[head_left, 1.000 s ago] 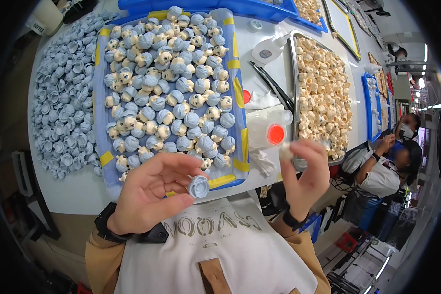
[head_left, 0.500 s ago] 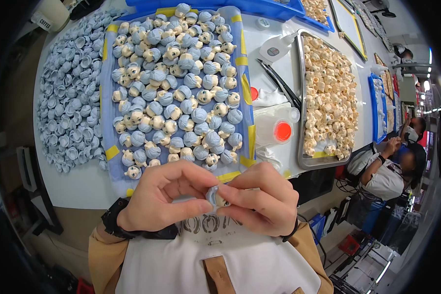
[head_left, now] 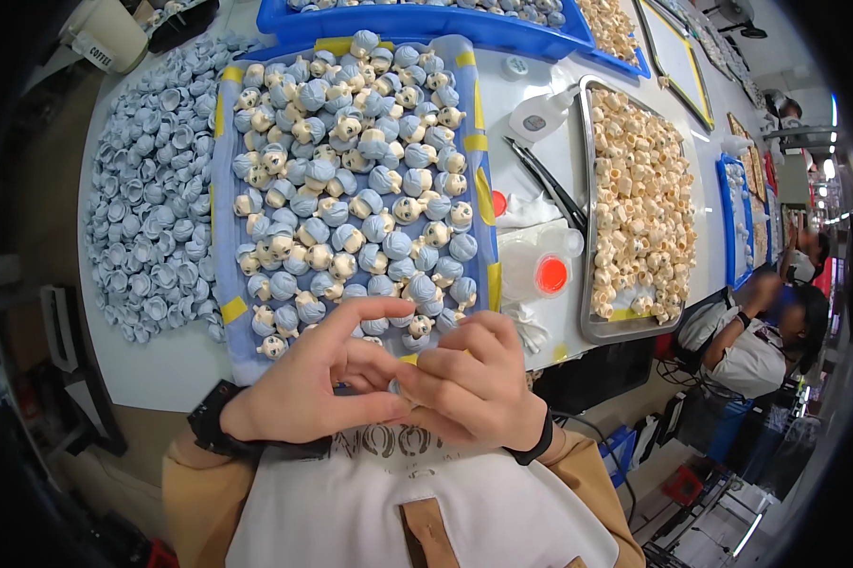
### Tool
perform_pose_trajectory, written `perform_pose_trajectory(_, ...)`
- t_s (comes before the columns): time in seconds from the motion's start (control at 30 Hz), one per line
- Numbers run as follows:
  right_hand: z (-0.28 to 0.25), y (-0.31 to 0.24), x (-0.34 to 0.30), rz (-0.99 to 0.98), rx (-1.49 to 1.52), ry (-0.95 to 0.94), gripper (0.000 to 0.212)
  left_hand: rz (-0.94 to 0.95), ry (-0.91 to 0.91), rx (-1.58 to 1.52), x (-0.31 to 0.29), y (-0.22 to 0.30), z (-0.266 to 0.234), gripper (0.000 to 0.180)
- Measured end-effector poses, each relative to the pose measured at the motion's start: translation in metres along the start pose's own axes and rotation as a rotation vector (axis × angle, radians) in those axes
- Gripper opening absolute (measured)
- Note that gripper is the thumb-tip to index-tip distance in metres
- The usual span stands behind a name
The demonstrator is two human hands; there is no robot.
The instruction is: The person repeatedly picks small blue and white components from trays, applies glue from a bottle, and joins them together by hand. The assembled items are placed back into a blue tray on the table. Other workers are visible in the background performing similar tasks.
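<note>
Between my two hands, in front of my apron, is a small doll head with pale blue hair, now mostly hidden by fingers. The thumb of my left hand presses at its lower side, while the index finger is lifted and bent away from it. My right hand has its fingers curled closely around the other side. Just beyond my hands lies a blue-lined tray with yellow tape on its edges, filled with doll heads in blue hair caps. A heap of loose blue hair caps covers the table on the left.
Right of the tray are black tweezers, a white squeeze bottle and a clear bottle with a red cap. A steel tray holds cream-coloured face pieces. A blue bin stands behind. Another person sits at far right.
My left index finger has lifted off the doll head. My right fingers have curled further round it, covering more of it. The view has shifted slightly, so the table sits lower and further right.
</note>
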State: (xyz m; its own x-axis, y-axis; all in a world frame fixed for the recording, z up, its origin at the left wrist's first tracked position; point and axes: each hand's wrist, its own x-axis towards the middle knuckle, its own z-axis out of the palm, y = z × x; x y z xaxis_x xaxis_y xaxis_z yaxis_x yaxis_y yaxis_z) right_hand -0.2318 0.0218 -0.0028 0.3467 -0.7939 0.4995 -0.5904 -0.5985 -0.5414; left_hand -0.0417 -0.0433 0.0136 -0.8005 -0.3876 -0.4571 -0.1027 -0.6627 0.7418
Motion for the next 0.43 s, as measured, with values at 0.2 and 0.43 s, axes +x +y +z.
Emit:
perform_pose_trajectory(0.2,-0.055,0.006,-0.029,0.357,-0.063,0.135,0.073,0.153,0.286,0.447,0.016,0.051,-0.02,0.051)
perform_pose_trajectory(0.43,-0.144,0.099,-0.133,0.819,-0.741,-0.072,0.046,0.388,0.489,0.605,0.057,0.089,-0.07,0.047)
